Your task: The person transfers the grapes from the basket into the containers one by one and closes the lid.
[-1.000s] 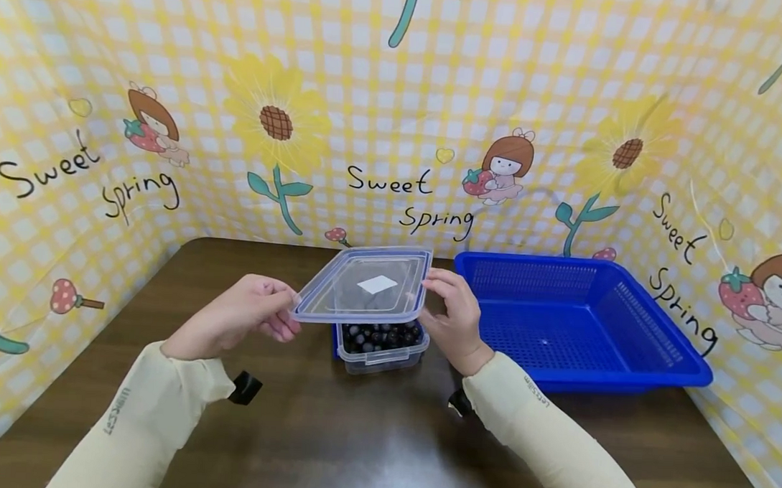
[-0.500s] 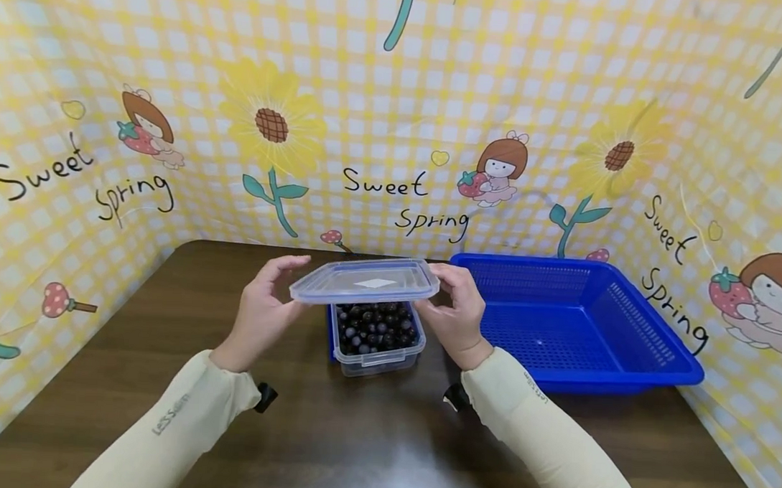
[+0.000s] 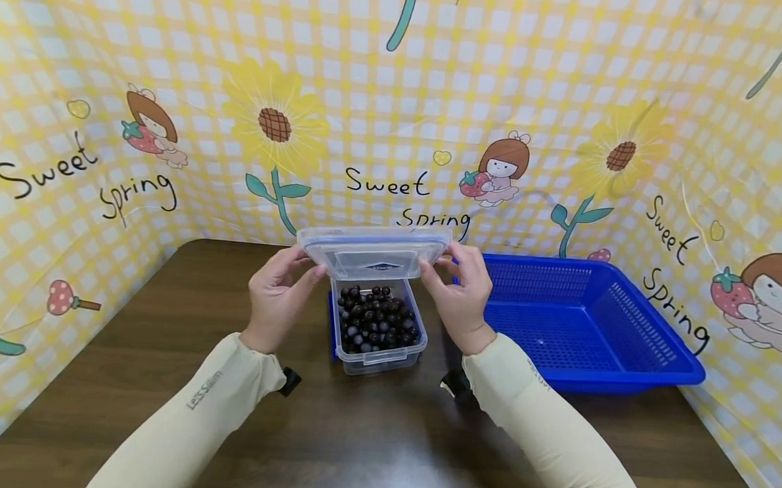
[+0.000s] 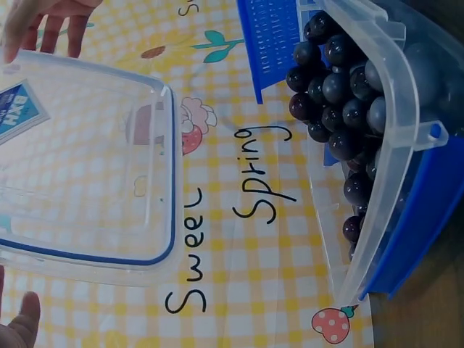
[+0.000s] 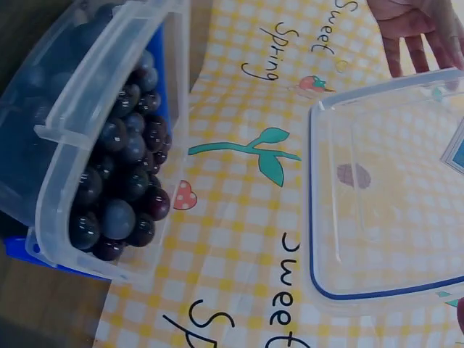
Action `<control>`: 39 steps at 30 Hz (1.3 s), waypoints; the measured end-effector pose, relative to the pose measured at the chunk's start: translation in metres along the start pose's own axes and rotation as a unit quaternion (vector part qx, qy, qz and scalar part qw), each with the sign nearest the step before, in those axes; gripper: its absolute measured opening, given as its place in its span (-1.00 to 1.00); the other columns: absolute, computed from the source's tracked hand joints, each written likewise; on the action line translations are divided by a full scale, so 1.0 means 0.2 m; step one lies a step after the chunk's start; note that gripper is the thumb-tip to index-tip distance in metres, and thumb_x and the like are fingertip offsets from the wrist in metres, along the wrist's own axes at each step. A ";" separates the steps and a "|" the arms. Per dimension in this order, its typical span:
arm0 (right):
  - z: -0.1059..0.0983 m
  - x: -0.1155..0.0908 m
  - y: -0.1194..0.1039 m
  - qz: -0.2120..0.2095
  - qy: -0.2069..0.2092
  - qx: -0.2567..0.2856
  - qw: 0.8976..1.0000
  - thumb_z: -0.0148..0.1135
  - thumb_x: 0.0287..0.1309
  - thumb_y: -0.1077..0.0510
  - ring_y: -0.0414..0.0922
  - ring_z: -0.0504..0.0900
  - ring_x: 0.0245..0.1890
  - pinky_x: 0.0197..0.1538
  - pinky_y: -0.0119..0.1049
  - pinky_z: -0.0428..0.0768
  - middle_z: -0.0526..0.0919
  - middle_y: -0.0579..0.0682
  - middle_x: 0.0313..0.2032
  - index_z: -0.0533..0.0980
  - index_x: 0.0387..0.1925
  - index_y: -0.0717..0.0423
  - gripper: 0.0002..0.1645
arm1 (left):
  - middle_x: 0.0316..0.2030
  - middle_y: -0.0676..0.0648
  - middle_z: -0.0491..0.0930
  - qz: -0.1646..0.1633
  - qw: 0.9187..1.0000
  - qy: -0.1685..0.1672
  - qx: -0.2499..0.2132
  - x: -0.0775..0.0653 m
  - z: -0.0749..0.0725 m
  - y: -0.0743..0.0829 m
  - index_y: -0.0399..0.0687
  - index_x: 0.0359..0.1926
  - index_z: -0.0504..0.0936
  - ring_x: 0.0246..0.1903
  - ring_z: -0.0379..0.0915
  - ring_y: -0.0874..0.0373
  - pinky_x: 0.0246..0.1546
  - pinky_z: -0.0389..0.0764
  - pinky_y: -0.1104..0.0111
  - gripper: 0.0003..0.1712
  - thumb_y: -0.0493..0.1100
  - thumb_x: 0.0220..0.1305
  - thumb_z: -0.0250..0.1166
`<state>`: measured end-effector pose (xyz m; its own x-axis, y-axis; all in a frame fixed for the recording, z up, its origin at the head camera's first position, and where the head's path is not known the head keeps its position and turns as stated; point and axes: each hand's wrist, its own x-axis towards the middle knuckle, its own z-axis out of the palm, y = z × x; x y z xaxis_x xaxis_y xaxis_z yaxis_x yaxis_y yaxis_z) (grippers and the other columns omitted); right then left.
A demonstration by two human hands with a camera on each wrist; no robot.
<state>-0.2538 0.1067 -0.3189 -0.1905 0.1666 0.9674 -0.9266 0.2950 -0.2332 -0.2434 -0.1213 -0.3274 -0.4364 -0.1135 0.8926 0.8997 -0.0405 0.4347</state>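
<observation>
Both hands hold a clear rectangular plastic lid (image 3: 378, 254) with a blue seal, raised and steeply tilted, wider edge up. My left hand (image 3: 274, 297) grips its left edge, thumb in front; my right hand (image 3: 462, 293) pinches its right edge. A small printed label (image 4: 20, 112) shows on the lid in the left wrist view. Below and nearer stands a clear plastic food container (image 3: 383, 356), uncovered, with dark round grape-like fruit (image 3: 375, 319) heaped inside. The fruit looks glossy, near-black to purplish, in the right wrist view.
A large blue perforated basket (image 3: 575, 336) stands to the right on the brown wooden table (image 3: 358, 444). A blue piece (image 3: 331, 324) shows along the container's left side. Behind the table hangs a yellow checked cloth (image 3: 382, 114) with printed flowers and lettering.
The lid has tipped from nearly flat to steep and risen slightly, showing more of the fruit. My left hand has shifted right, come off the lid and gripped its left edge again.
</observation>
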 end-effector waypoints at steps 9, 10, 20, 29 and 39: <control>-0.02 0.03 0.01 0.049 -0.035 0.002 0.998 0.26 0.16 -0.18 -0.22 0.53 -0.41 -0.28 -0.56 0.57 0.46 0.29 -0.41 0.51 -0.05 0.57 -0.21 | -0.20 0.20 0.62 -0.022 1.000 0.012 0.005 0.00 0.01 -0.01 -0.22 0.10 0.61 -0.24 0.55 0.35 -0.21 0.57 0.55 -0.48 -0.04 0.16 0.38; -0.02 0.03 0.01 0.063 -0.042 -0.006 0.997 0.25 0.16 -0.21 -0.21 0.52 -0.44 -0.30 -0.58 0.55 0.45 0.28 -0.42 0.51 -0.03 0.57 -0.18 | -0.22 0.23 0.61 -0.028 0.999 0.009 0.024 0.00 0.01 -0.01 -0.29 0.10 0.59 -0.28 0.53 0.38 -0.25 0.55 0.58 -0.45 -0.04 0.16 0.37; 0.01 0.09 0.02 0.371 -0.131 -0.074 0.916 0.34 0.15 0.15 -0.15 0.44 -0.42 -0.41 -0.47 0.42 0.56 0.17 -0.41 0.56 0.07 0.31 -0.53 | -0.47 0.11 0.61 -0.412 0.909 -0.064 0.017 0.07 -0.03 0.02 -0.49 0.24 0.35 -0.62 0.50 0.31 -0.55 0.61 0.45 -0.48 -0.40 0.29 0.20; -0.01 0.11 0.09 0.674 -0.271 -0.010 0.687 0.22 0.28 0.03 -0.22 0.47 -0.62 -0.43 -0.32 0.52 0.62 -0.03 -0.35 0.18 0.43 -0.30 -0.26 | -0.42 0.07 0.60 -0.574 0.811 -0.113 -0.005 0.11 -0.08 -0.01 -0.37 0.39 0.17 -0.63 0.55 0.26 -0.51 0.63 0.41 -0.31 -0.39 0.29 0.19; -0.05 0.06 0.10 0.654 -0.393 0.043 0.645 0.28 0.10 0.40 0.08 0.72 -0.37 -0.26 0.01 0.66 0.63 0.29 -0.10 -0.31 0.51 -0.31 0.26 | -0.48 0.09 0.61 -0.585 0.805 -0.095 0.037 0.10 -0.10 -0.06 -0.40 0.34 0.26 -0.64 0.53 0.26 -0.52 0.63 0.43 -0.36 -0.37 0.26 0.22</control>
<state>-0.2707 0.1242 -0.3123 -0.9021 -0.3176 -0.2921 0.1848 0.3273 -0.9267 -0.2634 -0.1431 -0.3167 -0.9847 0.1134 -0.1325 -0.1275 0.0504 0.9906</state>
